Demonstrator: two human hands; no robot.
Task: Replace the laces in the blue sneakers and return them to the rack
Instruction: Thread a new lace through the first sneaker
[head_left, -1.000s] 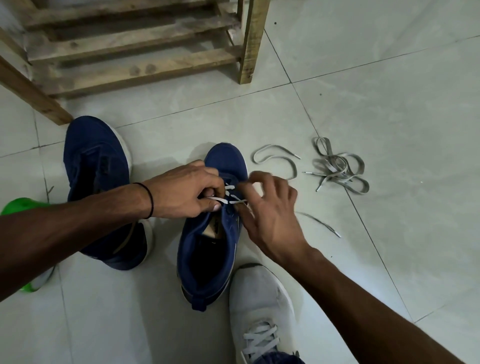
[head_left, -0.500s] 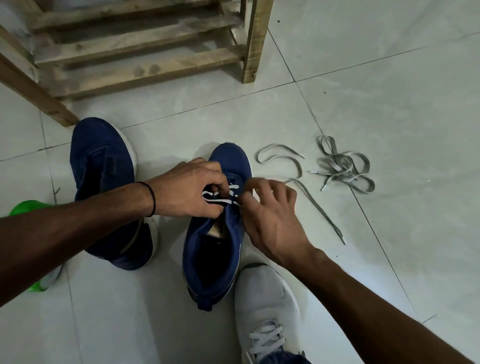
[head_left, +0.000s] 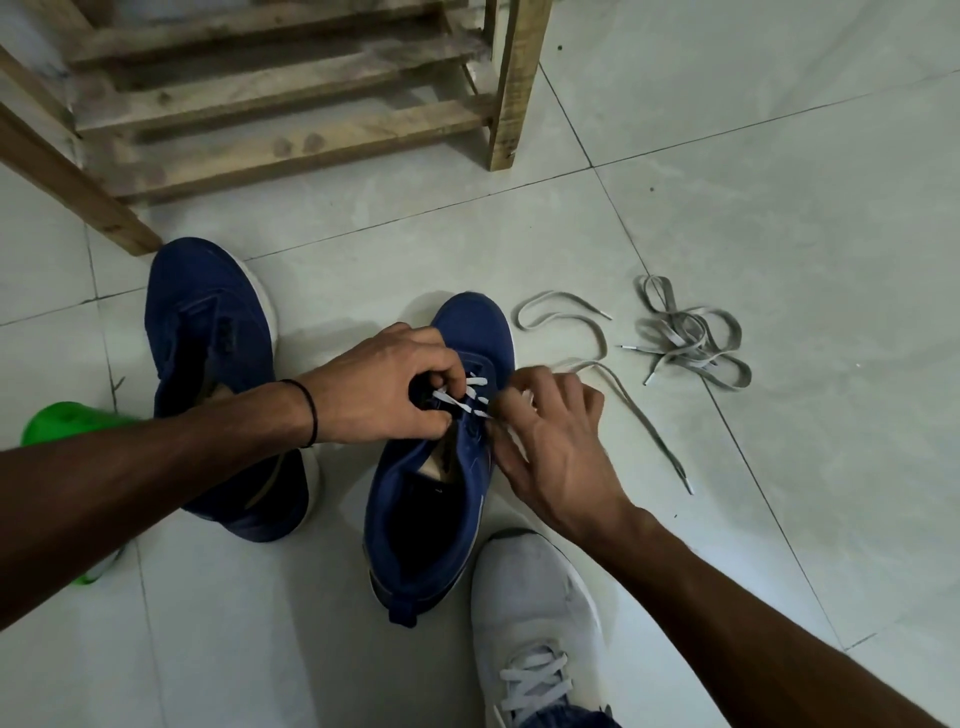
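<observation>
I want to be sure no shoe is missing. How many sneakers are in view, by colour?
Blue sneakers: 2
Grey sneaker: 1
Total: 3
The green thing at the left is too hidden to count as a shoe.

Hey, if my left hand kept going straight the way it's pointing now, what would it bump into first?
Most likely the right hand. The left hand points rightward across the sneaker and its lace, and the right hand's fingertips sit just beyond. Depth is unclear.
</observation>
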